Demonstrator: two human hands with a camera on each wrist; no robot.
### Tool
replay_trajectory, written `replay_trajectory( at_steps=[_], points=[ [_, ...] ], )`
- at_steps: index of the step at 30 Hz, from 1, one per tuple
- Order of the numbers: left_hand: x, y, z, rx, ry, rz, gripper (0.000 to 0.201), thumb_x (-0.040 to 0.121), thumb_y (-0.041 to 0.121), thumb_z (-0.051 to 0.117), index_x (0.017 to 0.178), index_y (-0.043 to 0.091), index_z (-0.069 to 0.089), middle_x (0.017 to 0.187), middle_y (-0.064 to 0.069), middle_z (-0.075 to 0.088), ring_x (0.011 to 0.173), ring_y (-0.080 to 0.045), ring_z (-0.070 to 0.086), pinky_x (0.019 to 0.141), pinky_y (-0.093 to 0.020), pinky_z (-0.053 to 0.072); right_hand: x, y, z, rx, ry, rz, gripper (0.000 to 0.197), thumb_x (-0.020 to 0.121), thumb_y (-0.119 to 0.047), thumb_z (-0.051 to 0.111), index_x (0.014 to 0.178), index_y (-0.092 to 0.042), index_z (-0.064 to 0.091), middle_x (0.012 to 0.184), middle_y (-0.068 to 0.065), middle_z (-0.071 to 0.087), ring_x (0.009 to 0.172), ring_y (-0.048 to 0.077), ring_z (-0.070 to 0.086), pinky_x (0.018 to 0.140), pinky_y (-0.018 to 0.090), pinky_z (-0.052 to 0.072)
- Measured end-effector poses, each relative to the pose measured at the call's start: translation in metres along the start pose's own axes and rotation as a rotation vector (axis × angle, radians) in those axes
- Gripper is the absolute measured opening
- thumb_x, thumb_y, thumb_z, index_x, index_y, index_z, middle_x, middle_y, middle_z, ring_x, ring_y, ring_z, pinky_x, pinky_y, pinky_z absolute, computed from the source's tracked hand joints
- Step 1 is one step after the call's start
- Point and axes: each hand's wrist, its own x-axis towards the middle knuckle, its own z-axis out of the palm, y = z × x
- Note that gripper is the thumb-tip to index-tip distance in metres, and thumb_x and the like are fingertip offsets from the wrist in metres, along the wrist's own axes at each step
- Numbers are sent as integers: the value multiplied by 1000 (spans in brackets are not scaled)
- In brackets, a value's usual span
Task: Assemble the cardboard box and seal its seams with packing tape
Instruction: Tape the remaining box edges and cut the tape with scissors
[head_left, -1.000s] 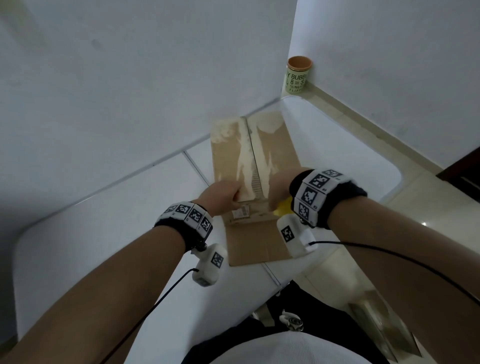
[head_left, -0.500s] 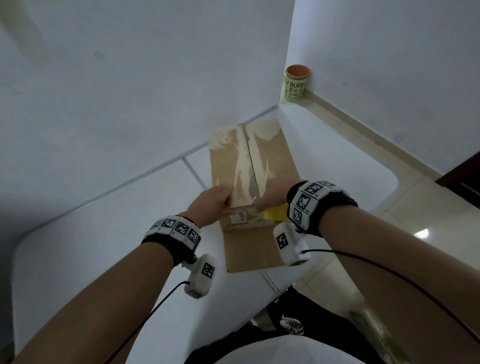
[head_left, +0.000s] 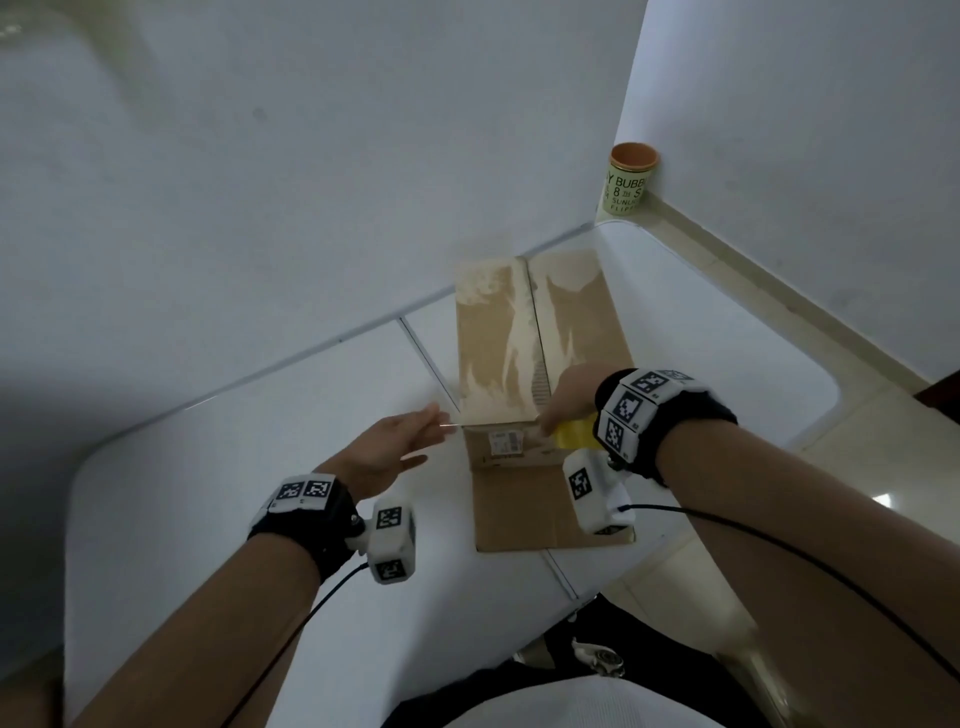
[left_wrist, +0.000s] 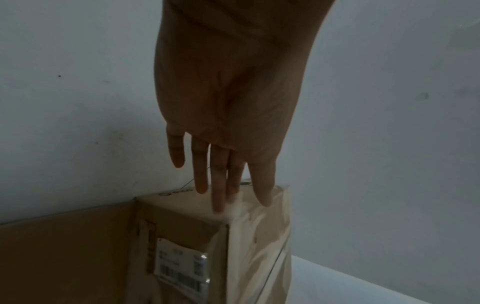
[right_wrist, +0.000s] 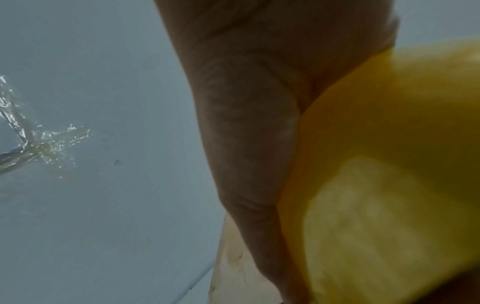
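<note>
A brown cardboard box (head_left: 519, 343) stands on the white table (head_left: 234, 493), its two top flaps meeting at a middle seam under pale tape marks. One loose flap (head_left: 524, 514) lies flat toward me. My left hand (head_left: 415, 431) hovers open just left of the box's near top corner. In the left wrist view its straight fingers (left_wrist: 202, 185) reach over that corner of the box (left_wrist: 207, 236). My right hand (head_left: 563, 397) sits at the near top edge beside the seam and grips a yellow tape dispenser (head_left: 574, 434). The dispenser (right_wrist: 389, 144) fills the right wrist view.
A green cup with an orange rim (head_left: 628, 184) stands in the far corner by the wall. The table's rounded right edge (head_left: 810, 384) drops to a tiled floor. A white wall runs close behind the box. A shiny crumpled clear strip (right_wrist: 39, 144) shows at the left of the right wrist view.
My left hand has let go of the box's near top edge, slid left and spread open. The right hand with the yellow dispenser has stayed at the near edge.
</note>
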Motion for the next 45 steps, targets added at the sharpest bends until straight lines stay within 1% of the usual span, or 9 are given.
replay_trajectory(
  at_steps=[5,11,15,20,27,35,38,42,45],
  points=[
    [3,-4,8,59,53,64,21,88,26,66,108,20,69,116,-1,69,112,-14,58,101,-34,37,-2,-1,0,-13,7,8,55,92,-41,57,131,-3,51,132,14,54,120,28,54,100,36,44],
    [10,-8,19,85,196,186,12,88,14,66,99,14,69,97,-2,70,89,-13,60,85,-28,45,-1,-4,1,-22,9,10,55,92,-41,58,131,-4,51,133,13,54,121,28,53,101,37,44],
    [10,-16,17,45,148,190,13,87,9,68,99,15,66,103,-6,68,97,-14,61,92,-31,48,-2,-6,1,-49,15,18,53,93,-39,56,132,-3,50,134,13,53,121,28,53,101,37,44],
    [16,-14,21,39,225,225,10,85,5,67,94,10,66,91,-5,68,89,-17,62,90,-30,51,1,-6,6,-117,46,4,48,95,-35,53,134,-7,49,137,9,50,124,27,51,100,35,45],
    [23,-10,35,322,357,280,7,89,12,60,95,15,64,89,2,68,75,-5,61,64,-16,41,0,-8,-2,10,13,35,54,90,-40,61,130,-3,52,132,13,54,113,26,54,99,35,44],
    [42,-3,44,454,398,133,25,93,16,56,116,7,52,109,-7,57,100,-25,56,83,-34,48,2,-3,-1,39,33,56,58,87,-42,63,128,-2,52,125,13,57,115,28,55,96,35,45],
    [47,-4,35,288,389,7,19,93,28,58,95,9,53,99,-10,57,91,-26,59,90,-41,52,3,-2,-2,71,34,62,59,87,-43,64,128,-2,52,122,13,57,112,28,55,94,35,46],
    [29,-1,25,11,427,-4,41,100,29,41,68,8,54,72,-9,59,67,-21,58,76,-34,54,4,0,-1,99,47,64,59,85,-42,66,128,-3,53,128,13,57,115,29,55,92,35,46],
    [19,5,41,185,327,61,40,100,31,39,69,10,52,71,-7,57,69,-21,55,76,-35,50,5,-1,0,101,45,57,58,84,-43,67,125,-3,55,125,13,58,106,27,56,89,34,46]
  ],
)
